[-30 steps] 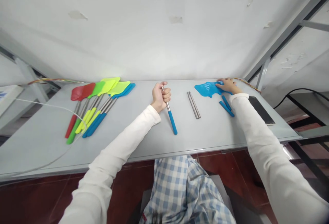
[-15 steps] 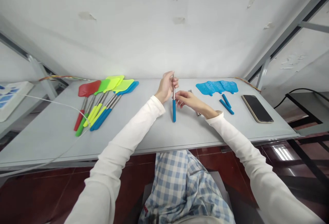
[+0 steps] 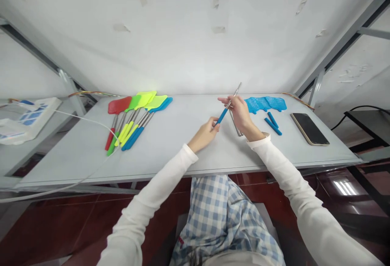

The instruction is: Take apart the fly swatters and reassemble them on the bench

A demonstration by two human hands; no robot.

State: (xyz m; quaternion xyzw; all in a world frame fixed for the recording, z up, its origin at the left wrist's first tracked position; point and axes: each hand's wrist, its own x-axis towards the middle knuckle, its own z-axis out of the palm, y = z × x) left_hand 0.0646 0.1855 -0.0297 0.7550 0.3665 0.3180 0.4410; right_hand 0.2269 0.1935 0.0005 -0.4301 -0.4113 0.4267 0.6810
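A fly swatter handle [image 3: 223,114], a blue grip with a thin metal rod, is held slanted above the table between both my hands. My left hand [image 3: 204,134] closes on the lower end of the blue grip. Higher up, my right hand [image 3: 240,113] has its fingers around the metal rod, whose tip sticks out above them. Under the right hand lie loose metal rods [image 3: 239,131], partly hidden. Overlapping blue swatter heads [image 3: 265,103] lie just right of that hand, with two loose blue grips [image 3: 273,126] in front of them.
Several whole fly swatters in red, green [image 3: 113,144], yellow and blue lie fanned at the left. A phone [image 3: 310,129] lies at the right. A white cable [image 3: 88,117] crosses the table's left part. The wall [image 3: 183,54] rises behind the table.
The handle has gone from upright to slanting up to the right. My left hand has shifted from the rod down to the blue grip; my right hand has moved up onto the rod.
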